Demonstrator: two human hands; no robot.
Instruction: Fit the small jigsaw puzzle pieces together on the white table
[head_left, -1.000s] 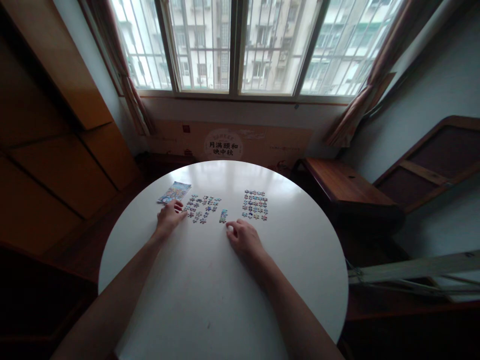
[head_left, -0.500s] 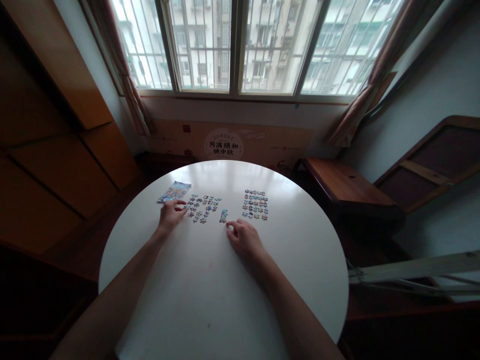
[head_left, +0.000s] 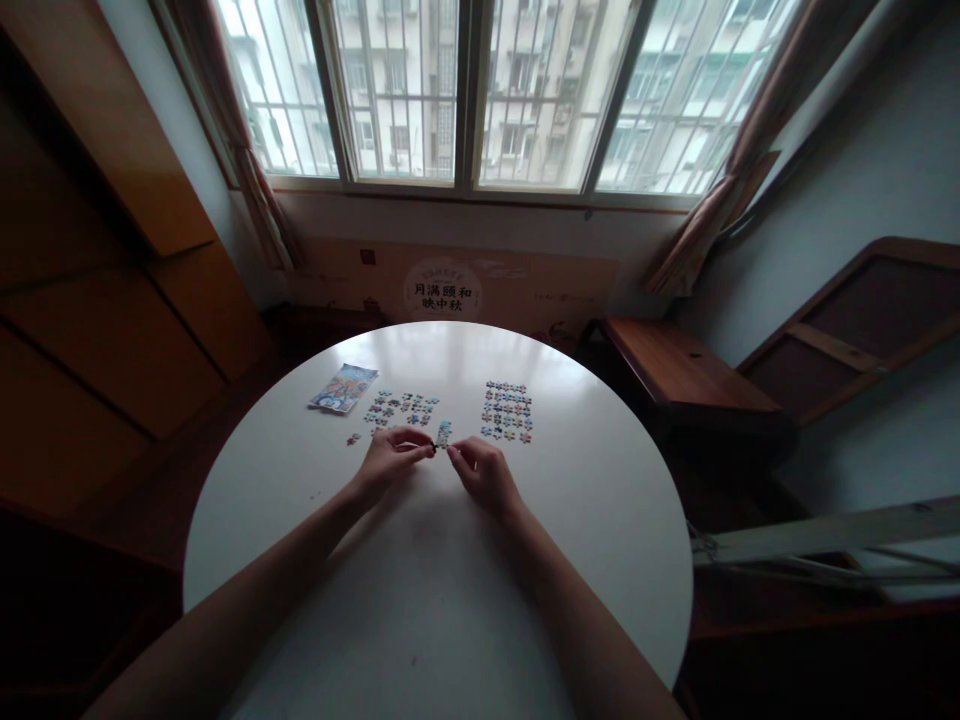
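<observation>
My left hand (head_left: 393, 456) pinches a dark-looking jigsaw puzzle piece (head_left: 433, 447) between thumb and fingertips, just above the white table. Right beside that piece lies a small joined strip of jigsaw pieces (head_left: 444, 432). My right hand (head_left: 485, 468) is curled at the strip's lower right, fingertips close together; whether they grip anything is hidden. Loose puzzle pieces (head_left: 405, 403) lie behind my left hand, which covers some of them. To the right, more pieces (head_left: 507, 410) are laid out in rows. One piece (head_left: 353, 439) sits apart on the left.
A colourful picture sheet (head_left: 343, 388) lies at the left back of the round white table (head_left: 420, 600). Beyond the table are a barred window (head_left: 465, 100), a wooden bench (head_left: 682, 370) on the right and wooden cabinets (head_left: 90, 350) on the left.
My left hand has moved right from beside the loose pieces to the joined strip, bringing a puzzle piece. My right hand stays beside the strip. The view has shifted slightly.
</observation>
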